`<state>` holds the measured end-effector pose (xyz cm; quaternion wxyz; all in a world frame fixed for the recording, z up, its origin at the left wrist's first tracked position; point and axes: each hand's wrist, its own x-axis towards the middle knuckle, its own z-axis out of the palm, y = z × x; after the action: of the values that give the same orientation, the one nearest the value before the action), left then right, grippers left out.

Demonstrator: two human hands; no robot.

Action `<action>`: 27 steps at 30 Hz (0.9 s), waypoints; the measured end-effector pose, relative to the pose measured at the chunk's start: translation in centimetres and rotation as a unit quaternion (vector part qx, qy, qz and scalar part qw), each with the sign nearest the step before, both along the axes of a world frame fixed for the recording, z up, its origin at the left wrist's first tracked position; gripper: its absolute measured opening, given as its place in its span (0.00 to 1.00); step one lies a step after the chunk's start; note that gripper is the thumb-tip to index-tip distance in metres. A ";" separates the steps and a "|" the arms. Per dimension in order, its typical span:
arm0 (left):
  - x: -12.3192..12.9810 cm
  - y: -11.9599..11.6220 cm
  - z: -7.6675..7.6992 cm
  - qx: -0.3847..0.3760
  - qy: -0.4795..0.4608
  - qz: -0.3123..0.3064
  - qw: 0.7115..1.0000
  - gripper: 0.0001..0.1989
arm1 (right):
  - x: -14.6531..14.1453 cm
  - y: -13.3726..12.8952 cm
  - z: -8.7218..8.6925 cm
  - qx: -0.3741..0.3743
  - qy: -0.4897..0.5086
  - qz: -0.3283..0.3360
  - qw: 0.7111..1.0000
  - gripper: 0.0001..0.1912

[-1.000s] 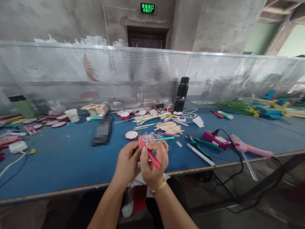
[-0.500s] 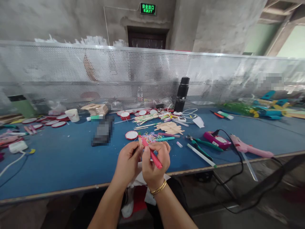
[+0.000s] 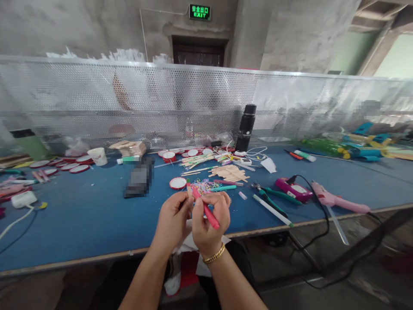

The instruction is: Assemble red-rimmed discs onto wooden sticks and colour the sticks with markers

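Observation:
My left hand [image 3: 174, 217] pinches a small wooden stick [image 3: 189, 189] whose upper end is green. In my right hand [image 3: 211, 217], which wears a gold bracelet at the wrist, is a red marker [image 3: 211, 216], its upper end close beside the stick. Both hands are held together over the front edge of the blue table [image 3: 129, 228]. Just beyond them lie a pile of small colored bands [image 3: 203, 186], a round white disc with a red rim [image 3: 178, 183] and a teal pen [image 3: 224, 188].
Wooden sticks [image 3: 229, 172] lie behind the hands. To the right are green-handled pliers [image 3: 274, 198], a white marker [image 3: 272, 210], a purple device [image 3: 293, 190] and a pink glue gun [image 3: 338, 200] with a cord. A black bottle [image 3: 246, 129] stands behind; a dark phone [image 3: 139, 177] lies left.

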<state>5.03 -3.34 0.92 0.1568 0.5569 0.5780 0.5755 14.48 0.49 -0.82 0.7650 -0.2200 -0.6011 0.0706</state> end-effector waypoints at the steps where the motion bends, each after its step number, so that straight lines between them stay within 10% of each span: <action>1: 0.0 0.0 0.0 -0.001 -0.002 0.000 1.000 0.15 | 0.0 0.0 0.0 0.000 -0.001 0.003 1.000 0.04; 27: -0.1 0.1 -0.5 0.009 -0.029 -0.009 0.999 0.13 | 0.1 0.0 0.0 0.015 -0.027 0.009 0.999 0.04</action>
<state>4.88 -3.28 0.44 0.1738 0.5461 0.5634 0.5952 14.55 0.47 -0.80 0.7508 -0.2054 -0.6247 0.0623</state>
